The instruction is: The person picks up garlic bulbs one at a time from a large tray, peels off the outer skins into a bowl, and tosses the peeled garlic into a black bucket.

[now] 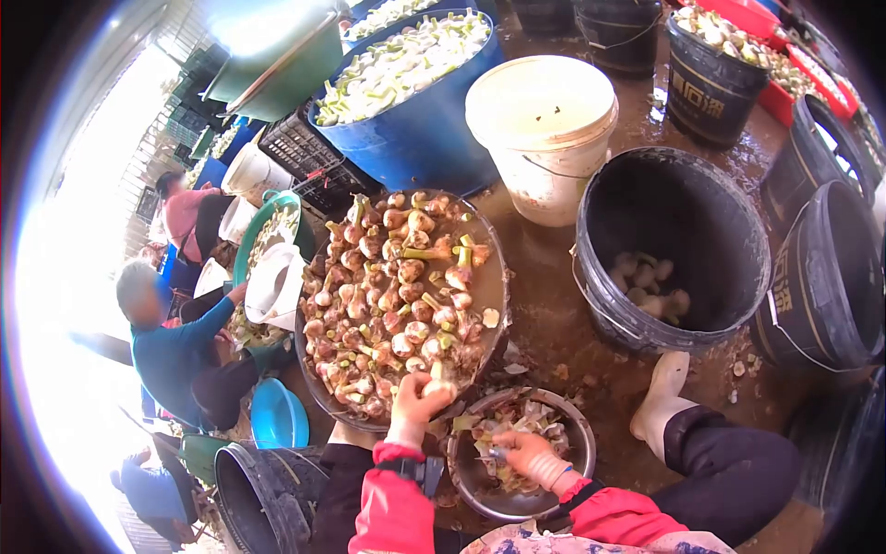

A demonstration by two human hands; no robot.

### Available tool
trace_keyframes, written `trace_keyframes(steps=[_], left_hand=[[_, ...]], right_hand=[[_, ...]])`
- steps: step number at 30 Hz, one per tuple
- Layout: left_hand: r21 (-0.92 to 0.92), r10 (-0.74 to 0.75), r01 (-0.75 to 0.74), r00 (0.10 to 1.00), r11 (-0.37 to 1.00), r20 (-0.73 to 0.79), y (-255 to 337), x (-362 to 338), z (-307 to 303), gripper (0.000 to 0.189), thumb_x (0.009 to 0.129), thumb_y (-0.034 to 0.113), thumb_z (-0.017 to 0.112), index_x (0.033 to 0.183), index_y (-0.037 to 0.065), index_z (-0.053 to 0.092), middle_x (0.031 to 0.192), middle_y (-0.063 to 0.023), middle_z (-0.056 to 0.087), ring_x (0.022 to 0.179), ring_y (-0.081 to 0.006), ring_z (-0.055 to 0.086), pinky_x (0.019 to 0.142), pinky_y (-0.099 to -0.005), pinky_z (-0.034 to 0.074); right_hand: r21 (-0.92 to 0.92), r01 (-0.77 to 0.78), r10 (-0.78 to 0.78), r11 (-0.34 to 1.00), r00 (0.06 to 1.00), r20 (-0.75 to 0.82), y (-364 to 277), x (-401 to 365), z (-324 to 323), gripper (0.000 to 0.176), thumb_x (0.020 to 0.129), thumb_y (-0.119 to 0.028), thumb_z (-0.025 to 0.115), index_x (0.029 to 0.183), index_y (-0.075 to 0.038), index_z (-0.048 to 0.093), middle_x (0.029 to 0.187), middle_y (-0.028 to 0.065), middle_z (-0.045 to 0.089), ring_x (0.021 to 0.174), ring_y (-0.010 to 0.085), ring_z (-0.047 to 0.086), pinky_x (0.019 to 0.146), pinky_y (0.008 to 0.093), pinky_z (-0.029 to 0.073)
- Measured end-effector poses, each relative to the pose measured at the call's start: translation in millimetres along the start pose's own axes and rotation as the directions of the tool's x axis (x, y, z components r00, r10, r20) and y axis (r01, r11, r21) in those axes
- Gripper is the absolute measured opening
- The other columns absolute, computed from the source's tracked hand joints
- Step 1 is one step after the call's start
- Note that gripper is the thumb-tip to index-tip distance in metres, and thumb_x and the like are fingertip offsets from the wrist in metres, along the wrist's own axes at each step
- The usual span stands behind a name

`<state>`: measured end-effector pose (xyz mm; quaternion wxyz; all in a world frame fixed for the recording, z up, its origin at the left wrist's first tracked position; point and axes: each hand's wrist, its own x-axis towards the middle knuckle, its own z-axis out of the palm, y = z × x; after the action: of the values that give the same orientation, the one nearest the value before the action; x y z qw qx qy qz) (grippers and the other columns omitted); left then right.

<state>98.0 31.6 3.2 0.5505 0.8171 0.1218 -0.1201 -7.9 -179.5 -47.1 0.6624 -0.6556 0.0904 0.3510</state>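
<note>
My left hand [420, 406] is closed around a pale garlic bulb [441, 387] at the near edge of a wide round tray [491, 268]. Heaped on that tray are garlic bulbs [374, 295] with purplish, soiled skins and short cut stems. Over a metal bowl [588, 443] my right hand [535, 459] has its fingers pinched together. A small grey-blue piece shows at its fingertips, too small to name. Loose garlic skins and stem scraps [540, 423] lie in the bowl, partly hidden under that hand.
A black bucket [752, 231] with a few peeled bulbs in its bottom stands at the right. Behind are a white bucket [544, 175] and a blue tub [406, 152] full of cut stalks. At left, a person in a teal top [180, 355] sits by a blue basin [280, 415].
</note>
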Motion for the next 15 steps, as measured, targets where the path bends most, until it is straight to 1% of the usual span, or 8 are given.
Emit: trace_keyframes(steps=[2,4,5,6,8,10,12,15], left_hand=[[-0.455,-0.051,0.138,0.979,0.88,0.198,32,-47,-9,0.049,0.077,0.008,0.071,0.119,0.006,0.045,0.1,-0.0118,0.06,0.086,-0.0218,0.06,0.073,-0.0336,0.051],[-0.582,0.03,0.149,0.958,0.799,0.285,43,-85,-7,0.056,0.076,0.005,0.07,0.124,0.009,0.04,0.106,-0.0143,0.058,0.092,-0.0267,0.061,0.075,-0.0382,0.052],[-0.575,0.01,0.165,0.957,0.801,0.289,38,-99,-5,0.061,0.073,0.004,0.073,0.125,0.011,0.04,0.11,-0.0151,0.056,0.096,-0.0279,0.06,0.075,-0.0387,0.053],[-0.596,-0.021,0.216,0.949,0.774,0.316,40,-113,0,0.064,0.071,0.0,0.073,0.125,0.01,0.04,0.11,-0.014,0.056,0.096,-0.0265,0.059,0.075,-0.037,0.053],[-0.495,-0.062,0.215,0.95,0.842,0.307,21,-132,11,0.066,0.071,-0.003,0.073,0.126,0.005,0.039,0.113,-0.0105,0.052,0.096,-0.02,0.056,0.084,-0.0321,0.049],[-0.31,-0.022,0.087,0.978,0.947,0.207,15,-146,28,0.065,0.071,0.001,0.075,0.126,0.002,0.041,0.112,-0.0092,0.052,0.099,-0.0153,0.052,0.087,-0.0288,0.046],[0.03,0.06,-0.064,0.991,0.997,0.116,12,-155,42,0.063,0.069,0.009,0.078,0.122,0.0,0.045,0.112,-0.0105,0.053,0.098,-0.0165,0.053,0.087,-0.03,0.045],[0.462,0.311,-0.253,0.949,0.85,-0.053,19,-165,69,0.057,0.064,0.017,0.08,0.112,0.006,0.052,0.108,-0.0151,0.054,0.101,-0.0308,0.055,0.086,-0.0385,0.045]], right_hand=[[0.102,0.041,-0.038,0.994,0.999,-0.031,-37,-15,-9,0.042,0.084,-0.013,0.065,0.124,-0.002,0.056,0.115,0.0083,0.064,0.102,0.0143,0.06,0.086,0.0263,0.047],[0.56,0.028,-0.054,0.828,0.998,0.03,-62,-26,-10,0.043,0.086,-0.015,0.065,0.124,0.002,0.054,0.119,0.0068,0.061,0.104,0.0129,0.059,0.087,0.0247,0.047],[0.681,0.052,-0.094,0.73,0.995,0.025,-58,-26,-5,0.046,0.086,-0.011,0.065,0.127,0.004,0.051,0.119,0.0057,0.06,0.103,0.0109,0.057,0.087,0.0232,0.047],[0.682,0.054,-0.094,0.73,0.995,0.022,-59,-29,-3,0.046,0.086,-0.011,0.065,0.127,0.004,0.051,0.119,0.0057,0.06,0.103,0.0109,0.057,0.087,0.0232,0.047],[0.71,0.067,-0.154,0.701,0.986,0.059,-59,-34,0,0.048,0.085,-0.007,0.066,0.128,0.005,0.049,0.118,0.0055,0.06,0.102,0.0101,0.057,0.088,0.0227,0.047],[0.604,0.156,-0.218,0.782,0.975,0.03,-46,-28,4,0.05,0.082,-0.004,0.068,0.129,0.003,0.049,0.116,0.0053,0.061,0.101,0.0097,0.057,0.086,0.0225,0.047],[0.482,0.071,-0.121,0.873,0.99,0.073,-35,-27,3,0.052,0.082,-0.003,0.067,0.13,0.001,0.049,0.116,0.0048,0.061,0.1,0.0091,0.057,0.086,0.0222,0.047],[0.345,0.177,-0.157,0.922,0.984,-0.085,-28,-30,18,0.046,0.084,0.001,0.06,0.129,0.0,0.05,0.113,0.005,0.063,0.098,0.0086,0.057,0.085,0.0217,0.046]])
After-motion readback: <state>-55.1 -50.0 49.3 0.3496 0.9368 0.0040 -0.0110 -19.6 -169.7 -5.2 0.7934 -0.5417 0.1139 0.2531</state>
